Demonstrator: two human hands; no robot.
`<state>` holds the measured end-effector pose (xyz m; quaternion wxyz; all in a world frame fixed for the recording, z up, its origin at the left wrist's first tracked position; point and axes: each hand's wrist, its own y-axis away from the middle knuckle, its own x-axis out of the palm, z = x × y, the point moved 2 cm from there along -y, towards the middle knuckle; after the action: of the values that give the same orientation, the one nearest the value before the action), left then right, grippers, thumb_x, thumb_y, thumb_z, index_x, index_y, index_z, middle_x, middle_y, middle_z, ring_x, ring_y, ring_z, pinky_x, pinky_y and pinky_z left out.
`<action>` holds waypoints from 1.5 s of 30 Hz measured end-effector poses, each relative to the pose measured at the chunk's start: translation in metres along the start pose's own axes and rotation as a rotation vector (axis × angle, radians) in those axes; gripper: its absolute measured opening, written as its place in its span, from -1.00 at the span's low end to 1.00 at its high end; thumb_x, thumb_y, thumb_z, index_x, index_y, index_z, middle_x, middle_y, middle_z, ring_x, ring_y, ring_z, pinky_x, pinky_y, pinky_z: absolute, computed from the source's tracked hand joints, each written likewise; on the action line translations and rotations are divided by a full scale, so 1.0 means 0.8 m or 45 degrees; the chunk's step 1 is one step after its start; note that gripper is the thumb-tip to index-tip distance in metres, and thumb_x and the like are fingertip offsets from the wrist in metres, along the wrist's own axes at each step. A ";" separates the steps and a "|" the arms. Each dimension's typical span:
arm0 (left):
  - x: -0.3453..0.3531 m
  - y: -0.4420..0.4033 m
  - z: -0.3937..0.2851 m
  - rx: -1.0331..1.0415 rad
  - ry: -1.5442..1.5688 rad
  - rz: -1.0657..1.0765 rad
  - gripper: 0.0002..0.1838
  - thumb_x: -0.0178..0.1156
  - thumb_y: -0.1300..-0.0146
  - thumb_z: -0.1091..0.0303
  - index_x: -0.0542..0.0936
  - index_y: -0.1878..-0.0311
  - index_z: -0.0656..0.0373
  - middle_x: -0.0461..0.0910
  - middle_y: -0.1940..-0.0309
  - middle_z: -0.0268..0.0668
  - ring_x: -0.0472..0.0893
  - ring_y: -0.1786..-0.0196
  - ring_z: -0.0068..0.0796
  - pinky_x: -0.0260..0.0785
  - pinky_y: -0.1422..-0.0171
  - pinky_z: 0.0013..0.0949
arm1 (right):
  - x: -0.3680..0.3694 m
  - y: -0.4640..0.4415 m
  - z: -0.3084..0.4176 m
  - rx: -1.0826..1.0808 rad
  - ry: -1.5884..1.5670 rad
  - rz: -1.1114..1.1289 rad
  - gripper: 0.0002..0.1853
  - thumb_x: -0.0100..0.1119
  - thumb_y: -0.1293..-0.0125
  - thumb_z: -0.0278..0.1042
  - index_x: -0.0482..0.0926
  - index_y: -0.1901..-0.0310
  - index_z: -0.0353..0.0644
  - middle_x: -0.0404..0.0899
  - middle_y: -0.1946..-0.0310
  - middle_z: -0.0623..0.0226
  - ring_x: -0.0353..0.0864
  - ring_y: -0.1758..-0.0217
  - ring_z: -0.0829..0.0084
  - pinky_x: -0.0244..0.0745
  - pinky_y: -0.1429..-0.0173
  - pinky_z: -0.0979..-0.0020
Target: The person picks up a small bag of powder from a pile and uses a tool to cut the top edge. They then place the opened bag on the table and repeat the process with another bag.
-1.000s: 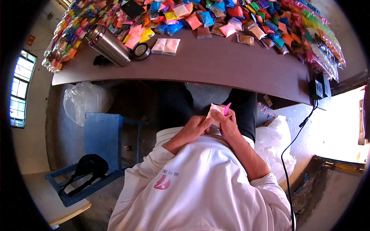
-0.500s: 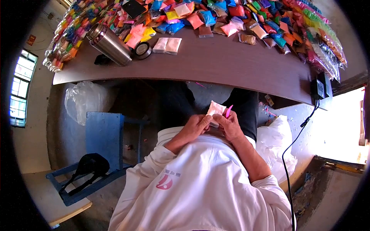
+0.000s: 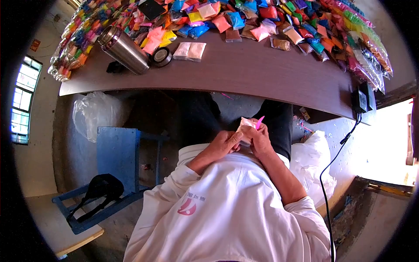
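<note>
Above my lap, both hands are closed round a small clear packet with pale pink contents (image 3: 247,124). My left hand (image 3: 224,143) grips its lower left side, thumb pointing up along the edge; the other fingers are mostly hidden. My right hand (image 3: 260,140) pinches the packet from the right. A bright pink, curved, pointed strip that looks like a small plastic tool (image 3: 260,122) sticks up from between the right fingers; its lower end is covered by the hand.
On the brown table (image 3: 244,61) lie a joined pair of pale pink packets (image 3: 189,51), a steel flask (image 3: 125,50), its lid (image 3: 162,56) and a heap of colourful packets (image 3: 262,13). A blue chair (image 3: 117,150) stands left, a white plastic bag (image 3: 312,161) right, with a black cable (image 3: 325,170).
The packet has shifted slightly right and down, turning a little. My right hand has curled further over it, and the pink strip is tilted more to the right.
</note>
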<state>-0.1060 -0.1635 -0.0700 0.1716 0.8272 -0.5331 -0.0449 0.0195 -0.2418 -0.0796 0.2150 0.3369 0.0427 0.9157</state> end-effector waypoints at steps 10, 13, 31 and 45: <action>0.002 0.001 -0.004 0.055 -0.114 0.030 -0.44 -0.04 -0.37 -0.10 0.45 0.55 0.21 0.39 0.67 -0.42 0.30 0.60 -0.67 0.17 0.51 -0.50 | -0.004 -0.003 -0.003 -0.005 -0.045 -0.145 -0.88 0.14 -0.27 -0.36 0.53 0.32 -0.24 0.57 0.49 0.37 0.54 0.52 0.58 0.44 0.45 0.54; 0.001 0.000 -0.002 0.022 -0.089 0.001 -0.45 -0.04 -0.38 -0.08 0.45 0.55 0.20 0.38 0.68 -0.42 0.29 0.60 -0.67 0.16 0.52 -0.50 | 0.001 -0.004 -0.002 0.060 -0.049 -0.185 -0.89 0.14 -0.27 -0.38 0.54 0.32 -0.23 0.57 0.49 0.37 0.54 0.52 0.58 0.44 0.45 0.53; -0.004 0.002 0.005 0.008 0.190 0.085 -0.41 -0.13 -0.36 -0.20 0.34 0.59 0.12 0.32 0.66 -0.44 0.25 0.62 -0.70 0.07 0.55 -0.56 | -0.018 0.007 -0.003 0.335 -0.451 0.361 -0.56 0.00 -0.13 -0.28 0.46 -0.03 -0.33 0.60 0.29 0.30 0.32 0.59 0.66 0.23 0.54 0.68; -0.004 0.006 -0.002 -0.074 0.047 -0.015 -0.21 -0.30 -0.26 -0.42 0.58 0.34 0.18 0.41 0.58 -0.42 0.33 0.54 -0.65 0.14 0.47 -0.57 | 0.007 0.010 0.025 -0.161 0.655 -0.013 -0.77 0.41 -0.10 -0.36 0.56 0.28 -0.24 0.59 0.40 0.47 0.49 0.40 0.68 0.44 0.31 0.59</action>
<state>-0.1108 -0.1621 -0.0675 0.2050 0.8257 -0.5235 -0.0461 0.0250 -0.2481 -0.0591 0.2222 0.0787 0.0402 0.9710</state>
